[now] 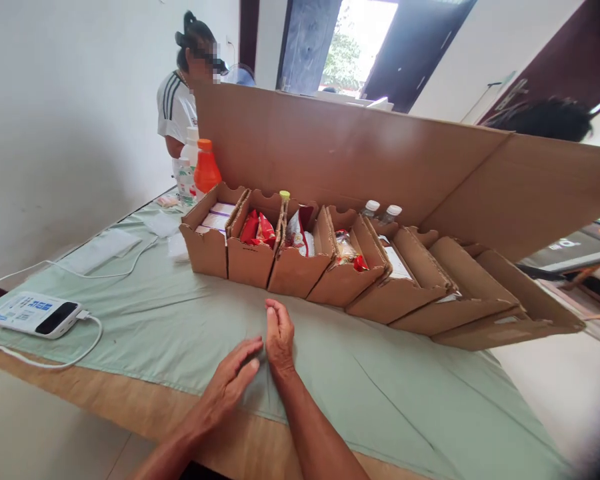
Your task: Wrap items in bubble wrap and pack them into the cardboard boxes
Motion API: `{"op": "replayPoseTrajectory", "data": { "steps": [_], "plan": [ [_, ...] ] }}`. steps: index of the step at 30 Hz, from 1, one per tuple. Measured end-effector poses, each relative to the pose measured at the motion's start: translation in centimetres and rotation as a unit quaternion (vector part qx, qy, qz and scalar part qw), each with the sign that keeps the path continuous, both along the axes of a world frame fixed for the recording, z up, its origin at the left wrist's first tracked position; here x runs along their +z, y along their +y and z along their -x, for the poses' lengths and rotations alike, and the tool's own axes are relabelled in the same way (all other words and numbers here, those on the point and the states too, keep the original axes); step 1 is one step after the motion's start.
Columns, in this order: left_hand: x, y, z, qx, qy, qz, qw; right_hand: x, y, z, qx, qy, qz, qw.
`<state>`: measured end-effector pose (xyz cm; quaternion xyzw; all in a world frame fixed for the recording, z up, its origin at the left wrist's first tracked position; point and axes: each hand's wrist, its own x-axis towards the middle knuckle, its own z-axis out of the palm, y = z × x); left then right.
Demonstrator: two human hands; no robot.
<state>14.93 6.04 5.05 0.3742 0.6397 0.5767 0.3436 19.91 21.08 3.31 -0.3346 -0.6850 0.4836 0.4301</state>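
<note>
Left hand [230, 380] and right hand [279, 337] open, holding nothing, resting on green cloth [180, 320], cardboard boxes [300, 260] just beyond.

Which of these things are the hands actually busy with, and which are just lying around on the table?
In hand or nearest:
left hand and right hand, both empty, resting on the green cloth
row of cardboard boxes with snack packets

Lying about:
power bank with white cable
orange bottle
cardboard screen

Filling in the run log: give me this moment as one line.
left hand: empty, on green cloth | right hand: empty, on cloth | cardboard bins: ahead, untouched
</note>
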Motion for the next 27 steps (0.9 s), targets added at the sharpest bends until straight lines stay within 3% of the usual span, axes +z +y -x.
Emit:
{"op": "replayPoseTrajectory", "data": {
  "steps": [3, 5, 9, 13, 16, 19, 23, 27],
  "plan": [
    [-0.2, -3.9, 0.2, -0.004, -0.014, -0.001, 1.0, 1.6, -1.1, 0.6, 0.033, -0.01, -0.011, 0.999],
    [-0.5, -5.4, 0.2, 0.007, -0.029, -0.011, 0.999, 3.8, -1.8, 1.9, 0.082, -0.01, -0.027, 0.996],
    [-1.0, -5.9, 0.0, 0.011, -0.012, -0.036, 0.999, 10.3, -1.7, 7.0, 0.182, -0.062, -0.126, 0.973],
    [-1.4, -5.4, -0.2, 0.023, -0.017, -0.078, 0.997, 15.2, 0.4, 12.9, 0.175, -0.189, -0.196, 0.946],
    [-1.9, -5.4, -0.6, 0.059, -0.031, -0.104, 0.992, 16.0, 1.5, 15.5, 0.171, -0.233, -0.201, 0.936],
    [-2.0, -6.1, -1.0, 0.092, -0.038, -0.106, 0.989, 15.5, 1.3, 15.6, 0.181, -0.226, -0.205, 0.935],
    [-2.1, -8.4, -0.6, 0.214, -0.054, -0.099, 0.97, 15.0, -1.1, 12.7, 0.21, -0.214, -0.217, 0.929],
    [-2.1, -12.1, 2.3, 0.332, -0.079, -0.071, 0.937, 15.3, -4.5, 6.9, 0.279, -0.181, -0.212, 0.919]
  ]
}}
